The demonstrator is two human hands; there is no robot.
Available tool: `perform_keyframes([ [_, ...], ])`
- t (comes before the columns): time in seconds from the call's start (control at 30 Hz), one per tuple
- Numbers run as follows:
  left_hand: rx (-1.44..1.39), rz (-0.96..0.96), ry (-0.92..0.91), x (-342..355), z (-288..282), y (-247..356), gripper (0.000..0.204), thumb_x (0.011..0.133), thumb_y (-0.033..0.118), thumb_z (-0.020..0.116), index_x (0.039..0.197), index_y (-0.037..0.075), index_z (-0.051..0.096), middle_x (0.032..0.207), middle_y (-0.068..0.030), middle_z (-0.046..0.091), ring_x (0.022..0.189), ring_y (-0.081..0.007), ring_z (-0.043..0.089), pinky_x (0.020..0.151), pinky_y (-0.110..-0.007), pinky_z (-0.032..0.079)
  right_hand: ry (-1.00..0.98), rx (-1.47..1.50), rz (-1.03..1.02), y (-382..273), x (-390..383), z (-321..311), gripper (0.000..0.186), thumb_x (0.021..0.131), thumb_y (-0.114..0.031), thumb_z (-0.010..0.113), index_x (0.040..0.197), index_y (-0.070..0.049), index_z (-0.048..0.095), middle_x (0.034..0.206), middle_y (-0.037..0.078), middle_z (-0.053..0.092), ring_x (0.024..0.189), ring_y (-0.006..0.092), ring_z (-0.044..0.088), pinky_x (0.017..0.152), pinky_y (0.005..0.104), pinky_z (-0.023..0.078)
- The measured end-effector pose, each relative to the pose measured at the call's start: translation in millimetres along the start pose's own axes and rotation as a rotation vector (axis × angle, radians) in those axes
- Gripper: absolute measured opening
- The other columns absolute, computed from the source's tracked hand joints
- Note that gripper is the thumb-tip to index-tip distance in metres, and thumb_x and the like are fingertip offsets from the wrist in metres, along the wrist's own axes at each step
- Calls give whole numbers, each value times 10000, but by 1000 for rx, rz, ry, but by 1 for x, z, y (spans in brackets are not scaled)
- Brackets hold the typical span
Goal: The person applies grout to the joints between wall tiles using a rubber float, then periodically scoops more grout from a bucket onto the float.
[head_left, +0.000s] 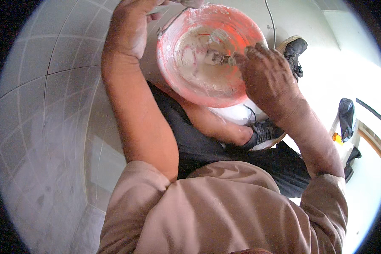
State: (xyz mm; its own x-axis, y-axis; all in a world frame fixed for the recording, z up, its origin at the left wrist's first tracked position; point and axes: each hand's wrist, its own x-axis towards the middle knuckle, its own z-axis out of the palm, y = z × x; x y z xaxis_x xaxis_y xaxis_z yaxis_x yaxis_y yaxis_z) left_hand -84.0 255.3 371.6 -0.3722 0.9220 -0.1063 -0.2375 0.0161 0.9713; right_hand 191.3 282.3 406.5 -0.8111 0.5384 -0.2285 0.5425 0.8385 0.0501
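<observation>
A red bucket (173, 70), smeared inside with white paste, stands in front of me near the top of the view. My right hand (266, 80) is closed on the coated handle of a metal scraper (219, 58), whose head dips into the pale mixture in the bucket. My left hand (135, 17) is raised at the upper edge, left of the bucket's rim, with its fingers curled near a greyish item (190, 3) that is cut off by the frame; what it holds, if anything, I cannot make out.
Grey wall tiles (42, 72) line the left side. My legs and dark shoes (260, 135) are beside and under the bucket. A cable (271, 21) runs behind it. At the right are a dark bag-like item (346, 118) and a small orange object (337, 137).
</observation>
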Motion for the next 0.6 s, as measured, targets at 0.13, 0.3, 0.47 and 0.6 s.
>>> perform_keyframes([
  [0.13,-327,-88,-145,1,5,-10,311,924,226,604,1130,-7,601,1072,-107,652,975,-210,621,878,-339,487,-68,-260,-84,-5,2,15,262,880,-152,520,1114,-74,608,1118,115,609,1180,268,526,1019,432,399],
  [0.3,-277,-140,-92,-3,17,-15,301,957,200,540,1160,-18,588,1082,-113,646,974,-203,620,907,-331,490,-154,-263,-66,-2,12,21,264,856,-171,540,1097,-88,609,1077,123,624,1128,287,537,977,422,391],
  [0.47,-200,47,-182,0,30,-24,348,970,188,472,1234,-27,548,1179,-114,596,1099,-196,562,960,-325,459,-48,-107,-85,3,11,17,299,873,-91,517,1146,-20,613,1068,166,629,1090,319,581,957,429,465],
  [0.6,-138,52,-35,-7,50,-13,357,976,190,443,1224,-53,524,1238,-167,552,1123,-238,547,970,-345,448,-206,89,102,-1,18,-11,295,873,-71,530,1141,-33,645,1041,177,670,963,319,661,843,417,547],
])
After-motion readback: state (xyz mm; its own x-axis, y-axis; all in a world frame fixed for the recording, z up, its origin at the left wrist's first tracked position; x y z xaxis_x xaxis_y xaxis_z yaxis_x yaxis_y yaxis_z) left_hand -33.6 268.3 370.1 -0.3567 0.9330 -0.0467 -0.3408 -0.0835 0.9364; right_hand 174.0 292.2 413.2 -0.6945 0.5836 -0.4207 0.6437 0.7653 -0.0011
